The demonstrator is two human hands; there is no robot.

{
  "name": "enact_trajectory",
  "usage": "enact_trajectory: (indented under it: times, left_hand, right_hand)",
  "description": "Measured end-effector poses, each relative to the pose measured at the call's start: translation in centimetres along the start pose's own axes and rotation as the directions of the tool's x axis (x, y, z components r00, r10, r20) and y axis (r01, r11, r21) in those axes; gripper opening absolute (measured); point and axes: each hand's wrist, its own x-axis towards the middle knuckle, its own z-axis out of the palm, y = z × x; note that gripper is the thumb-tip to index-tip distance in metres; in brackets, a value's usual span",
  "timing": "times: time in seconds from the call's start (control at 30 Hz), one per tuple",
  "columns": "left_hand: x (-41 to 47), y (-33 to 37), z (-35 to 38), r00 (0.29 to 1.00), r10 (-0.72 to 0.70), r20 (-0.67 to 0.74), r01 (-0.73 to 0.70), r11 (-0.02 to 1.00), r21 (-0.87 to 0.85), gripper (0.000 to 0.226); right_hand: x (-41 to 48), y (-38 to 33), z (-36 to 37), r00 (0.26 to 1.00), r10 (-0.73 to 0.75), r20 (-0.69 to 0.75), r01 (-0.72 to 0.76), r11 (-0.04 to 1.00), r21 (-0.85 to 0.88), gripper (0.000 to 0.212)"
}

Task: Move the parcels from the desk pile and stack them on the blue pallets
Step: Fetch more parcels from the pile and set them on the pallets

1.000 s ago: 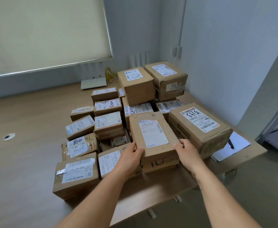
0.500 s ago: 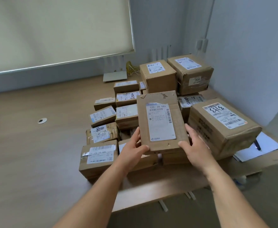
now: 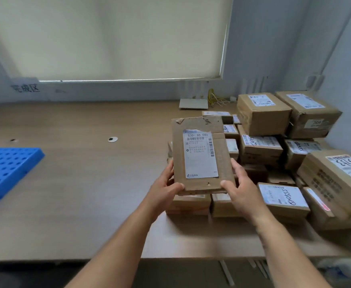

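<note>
Parcel (image 3: pixel 201 154), pinched at its near corners with thumbs pressed on the top face and fingers (image 3: pixel 236 166) laid along the side edges, is held by the left hand (image 3: pixel 166 190) and right hand (image 3: pixel 243 192) above the pile (image 3: pixel 274 154) at the right end of the desk (image 3: pixel 87 194). The blue pallet (image 3: pixel 4 169) is seen well apart to the left. A level carry clear of the stacked boxes is called for, the parcel then to be set flat and squared on the pallet.

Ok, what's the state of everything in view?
flat parcel: held up, label facing up.
left-hand grip: pinching its near left corner.
right-hand grip: pinching its near right corner.
parcel pile: stacked on the desk.
blue pallet: lying flat, far left.
roller blind: down.
</note>
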Motion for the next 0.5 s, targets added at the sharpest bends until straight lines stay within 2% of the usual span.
enact_trajectory:
  times: [0.3, 0.5]
  left_hand:
    - [-7.0, -2.2, -14.3, 0.985, -0.023, -0.171, 0.021, 1.0, -0.014, 0.073]
    - [-12.3, -4.5, -24.2, 0.951, -0.026, -0.309, 0.021, 1.0, -0.019, 0.072]
  right_hand:
    - [-2.0, -8.1, 13.4, 0.979, -0.109, 0.173, 0.111, 0.994, 0.002, 0.065]
    - [-4.4, -13.5, 23.3, 0.944, -0.187, 0.272, 0.182, 0.982, 0.044, 0.061]
